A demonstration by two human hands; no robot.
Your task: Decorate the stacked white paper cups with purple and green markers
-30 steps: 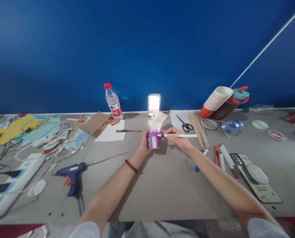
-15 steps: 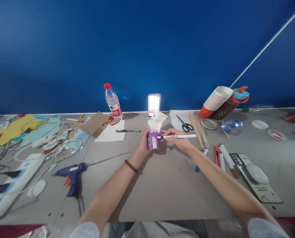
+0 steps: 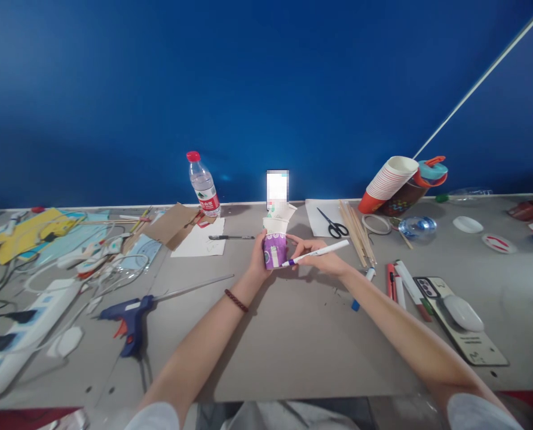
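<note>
My left hand (image 3: 259,260) is wrapped round the left side of a paper cup (image 3: 275,251) coloured purple, with pale patches left on its side. White paper pieces with green print, cup-like in shape, rise from its top. In my right hand (image 3: 315,254) is a white marker (image 3: 324,251) with a purple tip; the tip meets the cup's lower right side near the base. Behind the cup a lit phone (image 3: 278,188) leans at the wall, its screen blurred out.
On the left lie a blue glue gun (image 3: 134,316), a power strip (image 3: 28,334) and cables. A water bottle (image 3: 204,186) stands behind. To the right are scissors (image 3: 333,226), wooden sticks (image 3: 357,233), stacked paper cups (image 3: 387,184), markers (image 3: 410,283) and another phone (image 3: 461,334).
The marker's tip has moved down the cup from mid-side to near the base, and its back end now tilts up. The cup has shifted slightly left.
</note>
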